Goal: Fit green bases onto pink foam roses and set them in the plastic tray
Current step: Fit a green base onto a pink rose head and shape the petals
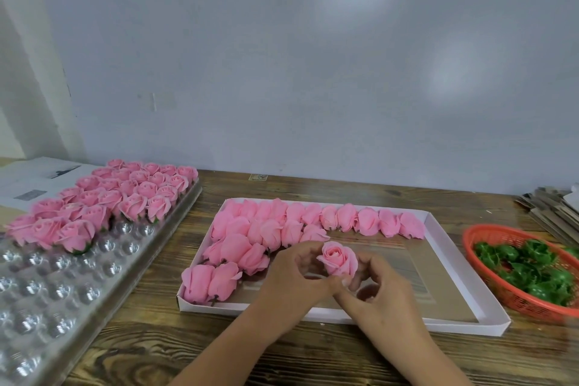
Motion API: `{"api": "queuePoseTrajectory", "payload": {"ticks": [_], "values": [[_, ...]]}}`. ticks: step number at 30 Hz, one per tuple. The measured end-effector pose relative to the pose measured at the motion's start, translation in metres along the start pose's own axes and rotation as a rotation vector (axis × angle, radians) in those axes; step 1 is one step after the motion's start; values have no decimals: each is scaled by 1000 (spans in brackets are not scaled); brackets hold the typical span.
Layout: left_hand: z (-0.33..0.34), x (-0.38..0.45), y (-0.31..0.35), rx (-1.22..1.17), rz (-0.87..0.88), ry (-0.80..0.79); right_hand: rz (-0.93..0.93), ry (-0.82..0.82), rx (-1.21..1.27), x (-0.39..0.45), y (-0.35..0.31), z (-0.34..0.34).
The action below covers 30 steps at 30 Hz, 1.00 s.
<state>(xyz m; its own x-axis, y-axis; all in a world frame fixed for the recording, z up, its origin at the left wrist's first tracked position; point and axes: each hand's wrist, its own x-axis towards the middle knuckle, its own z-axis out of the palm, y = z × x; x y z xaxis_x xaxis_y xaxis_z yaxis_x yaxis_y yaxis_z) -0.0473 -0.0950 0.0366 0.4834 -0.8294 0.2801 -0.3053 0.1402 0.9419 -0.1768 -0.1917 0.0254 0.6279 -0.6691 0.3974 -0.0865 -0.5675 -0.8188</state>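
Note:
A pink foam rose [339,257] stands upright between my two hands above the white box. My left hand [296,273] curls round its left side and base, and my right hand [377,287] pinches it from the right and below. Whether a green base sits under it is hidden by my fingers. Several bare pink roses [300,222] lie on their sides in the white cardboard box [438,327]. Green bases [529,269] fill an orange basket [488,233] at the right. The clear plastic tray [62,288] at the left holds several finished roses [125,194] in its far cups.
The wooden table [194,351] carries everything. A stack of flat cardboard pieces [551,213] lies at the far right. White paper sheets [34,182] sit behind the tray. A grey wall closes the back.

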Motion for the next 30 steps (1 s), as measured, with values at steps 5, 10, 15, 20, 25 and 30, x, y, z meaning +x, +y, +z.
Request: {"api": "queuePoseTrajectory", "payload": {"ticks": [5, 10, 15, 20, 25, 30], "values": [[-5, 1, -1, -16, -5, 35, -16, -7, -10, 2, 5, 0], [-14, 3, 2, 15, -11, 67, -69, 8, -26, 2, 11, 1], [-44, 8, 9, 64, -113, 136, -104, -3, -35, 2, 18, 0], [-122, 3, 16, 203, -200, 254, -108, 12, -41, 1, 20, 1], [-212, -11, 12, 432, -269, 494, -87, 15, -53, 0, 19, 1], [-276, -17, 3, 597, -335, 592, -47, 14, -48, 0, 20, 0]]}}
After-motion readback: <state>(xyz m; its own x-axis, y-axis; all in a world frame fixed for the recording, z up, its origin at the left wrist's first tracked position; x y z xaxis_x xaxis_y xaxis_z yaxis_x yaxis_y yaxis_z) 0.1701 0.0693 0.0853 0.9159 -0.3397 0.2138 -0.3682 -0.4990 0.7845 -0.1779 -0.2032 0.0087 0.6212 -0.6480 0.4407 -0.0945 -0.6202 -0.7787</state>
